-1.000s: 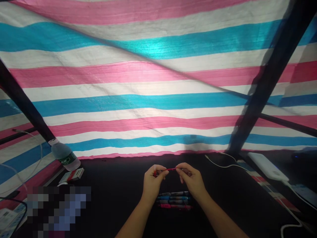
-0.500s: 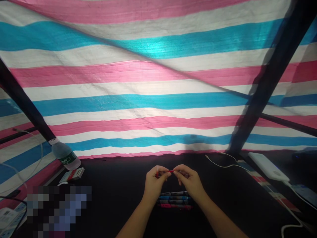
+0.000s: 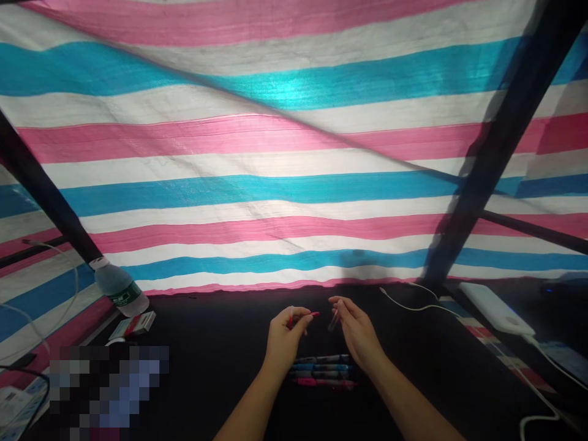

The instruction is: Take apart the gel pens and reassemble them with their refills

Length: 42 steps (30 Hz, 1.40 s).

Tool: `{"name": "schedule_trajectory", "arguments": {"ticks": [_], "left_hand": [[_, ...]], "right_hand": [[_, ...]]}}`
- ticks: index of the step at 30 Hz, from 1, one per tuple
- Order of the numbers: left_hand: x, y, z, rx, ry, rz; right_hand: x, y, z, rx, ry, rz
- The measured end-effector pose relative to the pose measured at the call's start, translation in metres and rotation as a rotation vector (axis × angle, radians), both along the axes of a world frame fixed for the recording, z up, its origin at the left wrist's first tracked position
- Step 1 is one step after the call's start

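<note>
Over the black table, my left hand [image 3: 287,334] is closed on a slim red pen part [image 3: 315,314], whose tip sticks out to the right past the thumb and finger. More red shows among the curled fingers; whether it is the same piece I cannot tell. My right hand [image 3: 356,327] pinches a clear tube [image 3: 334,321] that looks like a pen barrel, slanting downward below the fingertips. A small gap separates the two pieces. Beneath the hands lies a row of pens: a dark one [image 3: 321,359], blue ones [image 3: 316,370] and a pink-red one [image 3: 321,383], partly covered by my right wrist.
At the left stand a water bottle [image 3: 122,291] and a small box [image 3: 133,326]. A white power bank [image 3: 496,308] with a cable [image 3: 542,367] lies at the right. Dark frame posts and a striped sheet [image 3: 275,233] enclose the table [image 3: 206,367].
My hands have come apart. The right one moved slightly right and turned, taking the clear tube away from the red piece, which stays in my left hand.
</note>
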<state>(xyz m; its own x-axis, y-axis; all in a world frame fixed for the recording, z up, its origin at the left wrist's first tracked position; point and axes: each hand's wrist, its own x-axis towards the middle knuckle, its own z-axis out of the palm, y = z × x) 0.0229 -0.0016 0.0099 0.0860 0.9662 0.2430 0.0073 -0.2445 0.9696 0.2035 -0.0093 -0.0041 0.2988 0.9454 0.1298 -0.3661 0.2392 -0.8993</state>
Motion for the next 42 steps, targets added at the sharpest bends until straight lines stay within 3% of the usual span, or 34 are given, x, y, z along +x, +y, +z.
{"name": "schedule_trajectory", "arguments": {"ticks": [3, 7, 21, 25, 29, 33, 37, 42], "left_hand": [[0.001, 0.000, -0.001, -0.009, 0.005, 0.007], [0.002, -0.002, 0.001, -0.018, -0.009, 0.003], [0.001, -0.004, 0.004, -0.007, 0.026, 0.037], [0.000, -0.002, 0.000, -0.010, 0.014, 0.018], [-0.004, 0.003, -0.005, 0.023, -0.072, 0.040], [-0.005, 0.003, -0.002, 0.102, -0.058, -0.084], [-0.004, -0.001, 0.000, 0.029, -0.022, -0.216], [-0.005, 0.005, -0.013, -0.218, -0.237, -0.350]], "right_hand": [[0.005, 0.003, -0.003, 0.003, 0.008, -0.092], [0.006, 0.002, -0.002, 0.011, 0.129, -0.045], [0.003, -0.004, 0.002, -0.002, 0.110, 0.056], [0.002, -0.004, -0.002, -0.027, -0.050, 0.164], [0.000, -0.008, -0.002, -0.034, -0.233, 0.386], [-0.007, -0.017, 0.005, 0.035, -0.360, 0.548], [-0.012, -0.021, 0.009, 0.104, -0.408, 0.585], [-0.009, -0.008, -0.002, 0.048, -0.123, 0.498]]}}
